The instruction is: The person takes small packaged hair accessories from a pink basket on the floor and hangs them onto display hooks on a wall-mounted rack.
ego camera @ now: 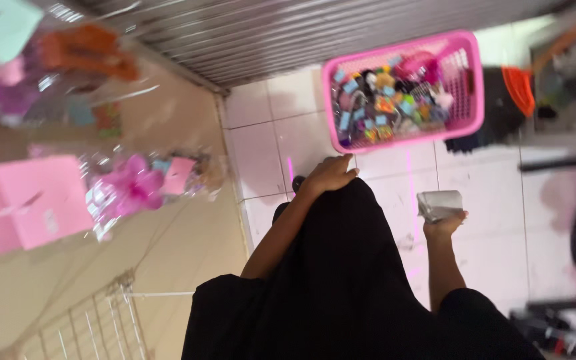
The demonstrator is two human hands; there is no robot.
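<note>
Small grey-white packet (440, 204) gripped in right hand (443, 227), fingers clenched around its lower edge. Long axis roughly horizontal in view, slightly tilted; blurred, so facing end unclear. Held above white tiled floor (275, 143), below and well apart from pink basket (405, 90) full of small colourful items. Left hand (330, 175) resting on black garment (341, 280) at knee, fingers curled loosely, holding nothing visible. Pink boxes (31, 200) and wrapped pink bow (131, 187) off to left.
</note>
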